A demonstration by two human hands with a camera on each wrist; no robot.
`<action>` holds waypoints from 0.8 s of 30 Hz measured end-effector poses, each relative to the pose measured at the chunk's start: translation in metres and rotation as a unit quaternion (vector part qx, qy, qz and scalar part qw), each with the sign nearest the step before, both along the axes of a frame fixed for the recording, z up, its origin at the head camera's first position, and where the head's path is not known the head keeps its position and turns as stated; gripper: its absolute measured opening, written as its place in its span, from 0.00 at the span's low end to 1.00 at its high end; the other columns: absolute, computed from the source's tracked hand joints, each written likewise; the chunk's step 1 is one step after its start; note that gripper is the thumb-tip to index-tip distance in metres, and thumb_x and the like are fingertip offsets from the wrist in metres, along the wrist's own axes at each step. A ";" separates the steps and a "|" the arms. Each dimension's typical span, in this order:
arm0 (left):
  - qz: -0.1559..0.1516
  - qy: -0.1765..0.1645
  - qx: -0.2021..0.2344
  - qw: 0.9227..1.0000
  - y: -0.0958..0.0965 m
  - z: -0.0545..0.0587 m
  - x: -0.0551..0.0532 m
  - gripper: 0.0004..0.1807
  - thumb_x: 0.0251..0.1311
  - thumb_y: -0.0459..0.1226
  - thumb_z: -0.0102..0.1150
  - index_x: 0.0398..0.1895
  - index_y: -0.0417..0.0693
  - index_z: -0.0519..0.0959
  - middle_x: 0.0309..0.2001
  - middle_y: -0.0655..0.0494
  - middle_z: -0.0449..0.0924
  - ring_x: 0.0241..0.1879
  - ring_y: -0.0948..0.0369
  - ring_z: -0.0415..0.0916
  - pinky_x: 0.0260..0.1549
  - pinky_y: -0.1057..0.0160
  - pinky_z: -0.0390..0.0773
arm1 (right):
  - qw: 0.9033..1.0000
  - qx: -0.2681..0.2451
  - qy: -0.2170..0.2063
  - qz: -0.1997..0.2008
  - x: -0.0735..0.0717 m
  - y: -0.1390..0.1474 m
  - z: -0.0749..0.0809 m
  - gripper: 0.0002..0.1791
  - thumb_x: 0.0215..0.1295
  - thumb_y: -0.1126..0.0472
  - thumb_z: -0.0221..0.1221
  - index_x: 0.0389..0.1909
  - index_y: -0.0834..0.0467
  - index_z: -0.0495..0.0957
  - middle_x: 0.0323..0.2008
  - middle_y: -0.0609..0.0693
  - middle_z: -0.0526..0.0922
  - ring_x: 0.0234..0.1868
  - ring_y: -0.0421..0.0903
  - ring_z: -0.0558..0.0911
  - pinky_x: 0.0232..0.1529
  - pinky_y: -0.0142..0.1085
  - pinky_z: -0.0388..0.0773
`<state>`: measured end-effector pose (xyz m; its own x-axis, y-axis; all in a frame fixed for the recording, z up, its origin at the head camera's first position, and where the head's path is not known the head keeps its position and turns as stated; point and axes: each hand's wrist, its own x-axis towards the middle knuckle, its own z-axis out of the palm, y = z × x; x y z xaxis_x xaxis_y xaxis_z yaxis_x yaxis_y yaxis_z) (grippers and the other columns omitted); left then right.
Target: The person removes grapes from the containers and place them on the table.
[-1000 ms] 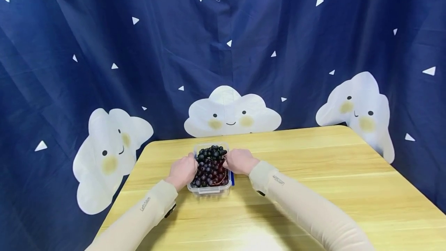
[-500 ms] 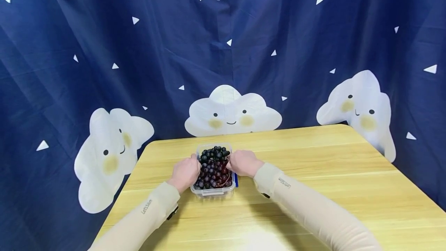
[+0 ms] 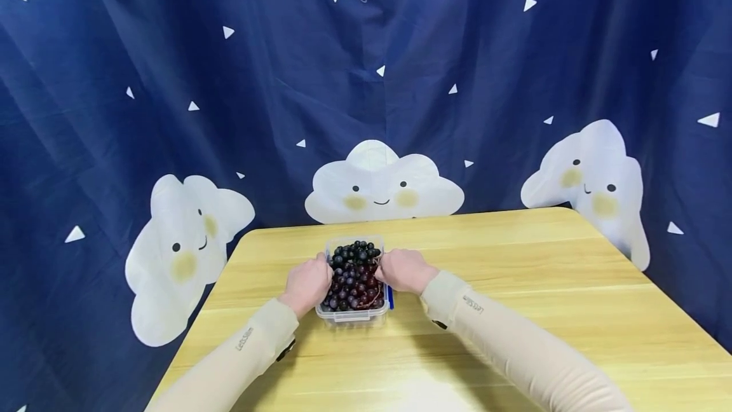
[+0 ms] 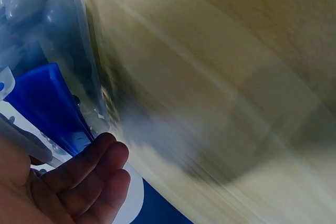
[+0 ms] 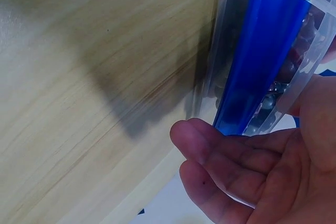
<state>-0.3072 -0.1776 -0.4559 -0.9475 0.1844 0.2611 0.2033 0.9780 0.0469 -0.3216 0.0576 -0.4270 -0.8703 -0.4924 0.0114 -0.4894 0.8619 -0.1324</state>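
Observation:
A clear plastic food container [image 3: 352, 316], full of dark grapes [image 3: 350, 281], sits on or just over the table towards its far side; which of the two I cannot tell. My left hand [image 3: 310, 281] grips its left wall and rim, and my right hand [image 3: 405, 270] grips the opposite side. Blue side latches hang unfastened: one latch [image 4: 50, 109] shows by the fingers in the left wrist view, another latch [image 5: 258, 59] in the right wrist view. Reddish stems [image 3: 374, 297] lie among the grapes at the right. No lid is seen on top.
The pale wooden table [image 3: 515, 285] spreads around the container, mostly to the right. Behind its far edge hangs a dark blue curtain [image 3: 423, 107] printed with white clouds and triangles.
Both hands and the container have shifted slightly to the right together, mostly in the first half second. The grip on both sides looks the same. The view has tilted a little.

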 end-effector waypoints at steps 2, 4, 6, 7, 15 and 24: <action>0.002 -0.001 0.002 1.000 -0.001 -0.001 0.000 0.15 0.73 0.40 0.47 0.43 0.35 0.76 0.21 0.48 0.76 0.19 0.52 0.78 0.17 0.52 0.77 | 1.000 0.001 0.001 0.000 0.000 -0.002 -0.001 0.25 0.71 0.50 0.53 0.12 0.48 0.62 0.13 0.43 0.67 0.17 0.40 0.70 0.25 0.39 0.77; 0.007 -0.001 0.000 1.000 -0.002 -0.001 0.001 0.15 0.73 0.40 0.47 0.42 0.36 0.76 0.21 0.48 0.76 0.19 0.52 0.77 0.17 0.51 0.77 | 1.000 0.003 0.003 -0.001 0.000 -0.003 -0.001 0.25 0.71 0.50 0.53 0.12 0.48 0.62 0.13 0.43 0.67 0.17 0.41 0.71 0.25 0.40 0.78; 0.008 -0.001 -0.001 1.000 -0.001 -0.001 0.001 0.14 0.73 0.40 0.47 0.40 0.37 0.76 0.20 0.49 0.74 0.18 0.53 0.77 0.16 0.52 0.76 | 1.000 0.005 0.005 -0.001 0.000 -0.002 -0.001 0.25 0.71 0.50 0.53 0.11 0.48 0.61 0.13 0.43 0.66 0.17 0.40 0.70 0.26 0.40 0.78; 0.008 0.000 0.000 1.000 -0.001 0.000 0.001 0.14 0.73 0.41 0.47 0.39 0.38 0.76 0.20 0.49 0.74 0.18 0.53 0.76 0.15 0.52 0.75 | 1.000 0.005 0.007 -0.002 0.000 -0.002 0.000 0.25 0.71 0.50 0.52 0.11 0.48 0.61 0.13 0.43 0.66 0.17 0.40 0.70 0.26 0.40 0.78; 0.008 -0.002 0.002 1.000 0.004 0.002 0.000 0.14 0.73 0.41 0.45 0.39 0.39 0.76 0.20 0.50 0.74 0.18 0.53 0.76 0.16 0.51 0.75 | 1.000 0.009 0.001 0.001 -0.001 0.004 0.005 0.26 0.73 0.50 0.52 0.12 0.49 0.63 0.14 0.44 0.68 0.18 0.42 0.71 0.27 0.43 0.79; 0.027 0.001 -0.007 1.000 0.003 0.002 0.000 0.17 0.72 0.41 0.45 0.45 0.37 0.78 0.23 0.47 0.79 0.24 0.51 0.81 0.20 0.49 0.79 | 0.998 0.052 -0.018 -0.012 -0.005 0.001 0.014 0.28 0.76 0.45 0.48 0.12 0.49 0.62 0.18 0.47 0.72 0.23 0.44 0.77 0.33 0.48 0.82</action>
<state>-0.3074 -0.1743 -0.4541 -0.9555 0.1363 0.2616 0.1501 0.9881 0.0334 -0.3269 0.0583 -0.4128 -0.8807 -0.4684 -0.0707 -0.4650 0.8833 -0.0599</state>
